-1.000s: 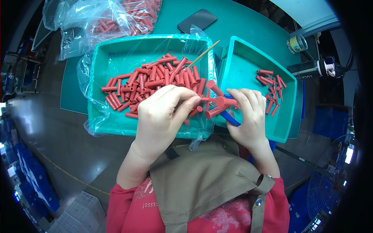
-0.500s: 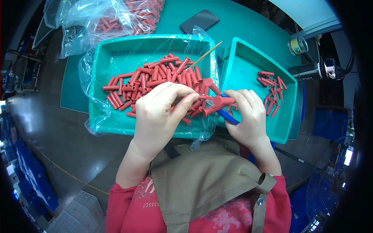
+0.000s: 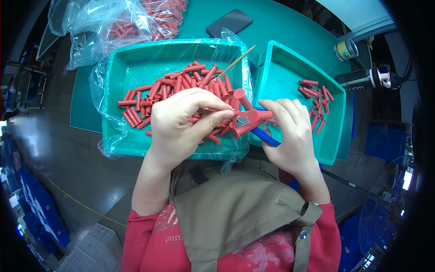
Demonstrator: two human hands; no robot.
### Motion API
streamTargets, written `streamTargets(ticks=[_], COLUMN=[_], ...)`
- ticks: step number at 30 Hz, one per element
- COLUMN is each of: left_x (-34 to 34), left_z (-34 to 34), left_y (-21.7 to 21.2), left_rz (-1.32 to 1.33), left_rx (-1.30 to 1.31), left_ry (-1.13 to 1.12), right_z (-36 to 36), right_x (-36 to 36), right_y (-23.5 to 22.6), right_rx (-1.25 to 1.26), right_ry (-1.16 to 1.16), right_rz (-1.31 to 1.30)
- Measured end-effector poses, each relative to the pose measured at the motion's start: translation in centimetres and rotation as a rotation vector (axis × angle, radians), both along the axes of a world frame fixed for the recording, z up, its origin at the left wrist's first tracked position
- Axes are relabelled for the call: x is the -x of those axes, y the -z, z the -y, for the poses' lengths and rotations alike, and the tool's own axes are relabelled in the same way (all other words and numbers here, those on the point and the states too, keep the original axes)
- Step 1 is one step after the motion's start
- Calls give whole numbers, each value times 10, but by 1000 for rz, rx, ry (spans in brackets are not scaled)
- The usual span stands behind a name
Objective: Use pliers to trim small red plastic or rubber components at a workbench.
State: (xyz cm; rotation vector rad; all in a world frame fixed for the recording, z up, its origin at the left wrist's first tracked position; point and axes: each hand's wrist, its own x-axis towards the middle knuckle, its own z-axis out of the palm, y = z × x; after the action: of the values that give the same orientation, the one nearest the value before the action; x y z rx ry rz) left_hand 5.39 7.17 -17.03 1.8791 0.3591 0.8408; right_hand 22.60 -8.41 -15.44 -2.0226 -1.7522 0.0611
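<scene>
- Through the head camera, I see the left hand (image 3: 181,122) pinching the red cluster (image 3: 254,117) at one end between thumb and forefinger. That pinch looks small; if it slips, I think the cluster could twist or drop.
- The right hand (image 3: 293,136) is curled around the blue-handled tool (image 3: 265,135), its handles spread apart. The tool's metal head is partly hidden behind the cluster, so I can't tell what it touches; a blind squeeze could nick the wrong part.
- The left fingertips sit just beside that metal head. I'd worry about a pinched finger if the tool swings left.
- The cluster is held above the rim between the left bin (image 3: 136,51) and the right bin (image 3: 283,68). A loose piece could land in either, mixing with the left pile (image 3: 181,86) or the right pile (image 3: 321,102).
- A thin stick (image 3: 241,57) leans out of the left bin, and crumpled plastic film (image 3: 231,166) drapes its near edge; a sleeve could snag on the film.
</scene>
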Motion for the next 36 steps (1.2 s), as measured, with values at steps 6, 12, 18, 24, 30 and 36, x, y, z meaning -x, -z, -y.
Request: streamTargets(ticks=[6, 12, 18, 24, 30, 36], left_x=[-1, -1, -4, 7, 6, 4], left_z=[-6, -7, -5, -15, -16, -17], left_y=[1, -3, -15, -6, -6, -5], left_rz=[85, 100, 120, 54, 24, 27], left_rx=[-13, -59, -55, 29, -17, -106], left_ry=[23, 29, 32, -45, -6, 28], right_z=[-3, -8, -11, -8, -13, -20], right_x=[1, -3, -2, -27, -62, -50], right_y=[-11, -13, -7, -7, -20, -15], right_rx=[18, -35, 83, 205, 136, 91], right_ry=[23, -11, -111, -24, -209, -242], right_rz=[19, 75, -34, -137, -114, -134])
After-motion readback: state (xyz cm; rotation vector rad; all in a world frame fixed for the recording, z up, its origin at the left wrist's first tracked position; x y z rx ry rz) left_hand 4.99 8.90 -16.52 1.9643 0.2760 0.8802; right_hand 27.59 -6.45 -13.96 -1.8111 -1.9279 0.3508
